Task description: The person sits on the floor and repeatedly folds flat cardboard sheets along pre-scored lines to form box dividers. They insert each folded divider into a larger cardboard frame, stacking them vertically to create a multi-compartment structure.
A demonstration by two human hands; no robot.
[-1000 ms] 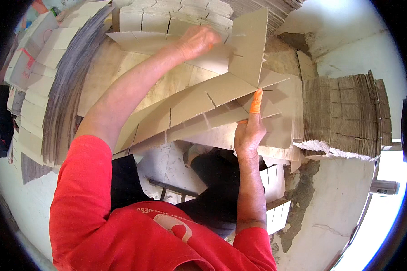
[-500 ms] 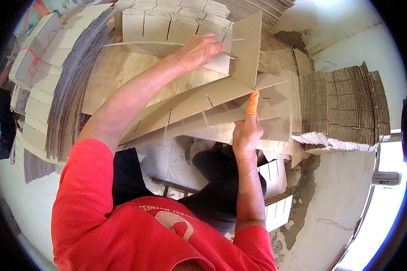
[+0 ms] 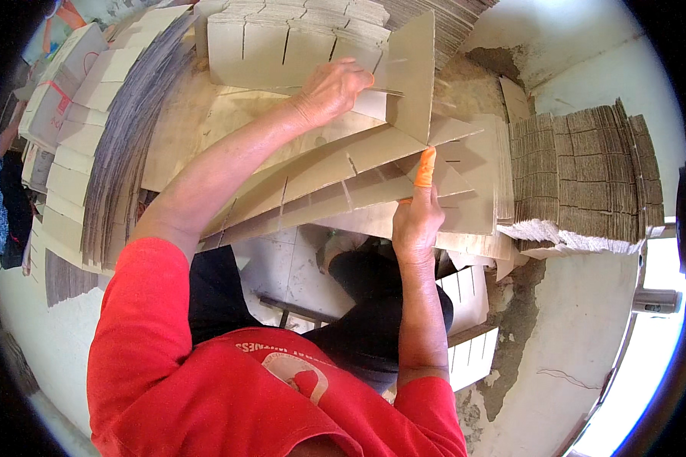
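My left hand (image 3: 334, 91) is closed on a cardboard strip, mostly hidden behind the fingers and forearm. Just right of it stands an upright cardboard cross piece (image 3: 410, 72), which meets the strips near its lower corner. Two long slotted cardboard strips (image 3: 305, 171) fan out toward the lower left from that corner. My right hand (image 3: 418, 221) grips the near side of these partition pieces. Its index finger, in an orange finger cover (image 3: 425, 166), points up against the corner, with the other fingers curled below. Flat cardboard pieces (image 3: 476, 171) lie beneath, to the right.
Slotted cardboard (image 3: 270, 46) is stacked at the back of the wooden table (image 3: 179, 133). Another tall stack (image 3: 118, 145) lines the left side, beside a white box (image 3: 61, 87). Grey slotted bundles (image 3: 579, 175) stand at right, near the wall. More slotted sheets (image 3: 472, 358) sit below the table.
My left hand has shifted slightly left, and the strip's far left end no longer shows. The cross piece and my right index finger have moved slightly up and left. Both grips stay closed.
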